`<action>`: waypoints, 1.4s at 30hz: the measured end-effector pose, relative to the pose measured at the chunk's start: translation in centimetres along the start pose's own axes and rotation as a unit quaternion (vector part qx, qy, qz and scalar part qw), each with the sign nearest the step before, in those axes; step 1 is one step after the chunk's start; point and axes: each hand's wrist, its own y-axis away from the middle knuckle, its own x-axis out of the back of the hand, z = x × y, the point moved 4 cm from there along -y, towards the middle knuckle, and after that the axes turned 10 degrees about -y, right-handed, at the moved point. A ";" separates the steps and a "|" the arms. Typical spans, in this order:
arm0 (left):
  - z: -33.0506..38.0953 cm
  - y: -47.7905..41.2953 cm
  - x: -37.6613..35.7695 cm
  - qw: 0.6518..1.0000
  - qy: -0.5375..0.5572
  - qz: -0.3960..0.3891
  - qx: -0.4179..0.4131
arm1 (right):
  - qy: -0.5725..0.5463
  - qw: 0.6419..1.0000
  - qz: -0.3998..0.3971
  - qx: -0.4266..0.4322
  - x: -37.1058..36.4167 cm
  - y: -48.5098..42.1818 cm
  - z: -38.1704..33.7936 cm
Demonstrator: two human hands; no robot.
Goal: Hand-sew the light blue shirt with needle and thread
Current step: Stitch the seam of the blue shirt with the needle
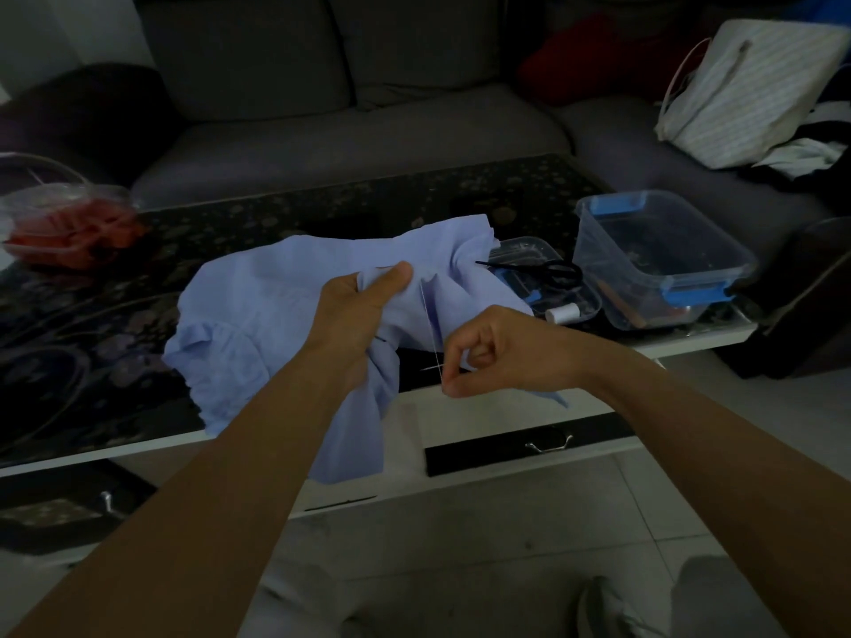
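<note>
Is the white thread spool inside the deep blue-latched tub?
No, the thread spool lies in the shallow clear tray beside the tub, not in it.

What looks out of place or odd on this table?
Nothing looks spilled or broken. The light blue shirt is bunched and hangs over the table edge while the left hand grips it for sewing. Black scissors lie across an open clear tray beside it.

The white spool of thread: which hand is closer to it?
Right. The right hand, pinching the needle, is just left of the spool; the left hand grips the shirt farther left.
</note>
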 end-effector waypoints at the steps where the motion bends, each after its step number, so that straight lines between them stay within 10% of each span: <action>1: 0.0 0.0 0.0 1.000 -0.001 0.005 -0.005 | 0.004 1.000 -0.018 -0.013 -0.1 0.1 0.0; 5: -0.2 0.2 -0.1 1.000 0.011 -0.008 0.022 | 0.050 0.998 -0.023 -0.034 0.4 0.1 0.2; 13: 0.1 0.5 -0.8 0.999 -0.005 -0.034 -0.001 | -0.053 0.930 0.351 0.101 3.1 -0.8 -0.5; 30: 0.7 0.3 -1.4 0.996 -0.069 -0.046 -0.013 | -0.045 0.956 0.259 0.129 2.0 -1.6 -0.8; 35: 0.3 1.4 -1.3 0.993 0.036 -0.106 0.033 | -0.089 0.921 0.376 0.054 3.7 -0.9 -0.1; 42: 0.9 1.0 0.1 0.997 -0.007 -0.071 -0.024 | -0.163 0.934 0.314 -0.047 3.1 -1.1 1.0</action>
